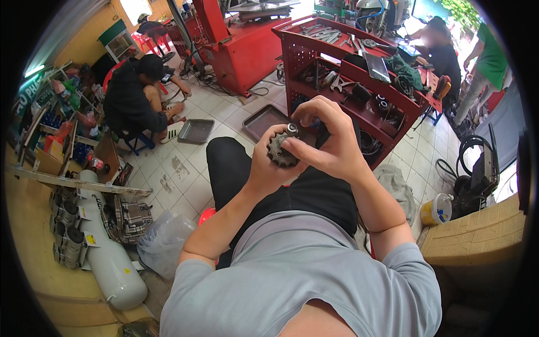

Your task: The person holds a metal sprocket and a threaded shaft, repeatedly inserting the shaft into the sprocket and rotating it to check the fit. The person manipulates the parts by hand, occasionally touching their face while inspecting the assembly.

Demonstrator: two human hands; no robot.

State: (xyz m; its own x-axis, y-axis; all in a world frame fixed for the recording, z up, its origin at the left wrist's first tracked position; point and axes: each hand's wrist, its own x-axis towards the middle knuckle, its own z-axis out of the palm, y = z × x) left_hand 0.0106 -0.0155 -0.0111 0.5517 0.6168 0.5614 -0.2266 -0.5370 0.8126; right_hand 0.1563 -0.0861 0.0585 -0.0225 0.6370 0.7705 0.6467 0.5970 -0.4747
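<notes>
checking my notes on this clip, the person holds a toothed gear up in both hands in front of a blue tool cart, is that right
Not quite: the tool cart is red, not blue. The head view shows it plainly. The rest stands: the person holds a toothed gear up in both hands, the left hand cupping it from below and the right hand closed over it with the fingers on its teeth, in front of that cart.

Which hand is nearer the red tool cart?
Right. The right hand is up over the toothed gear, on the side toward the red tool cart; the left hand cups the gear from below, farther from the cart.
</notes>
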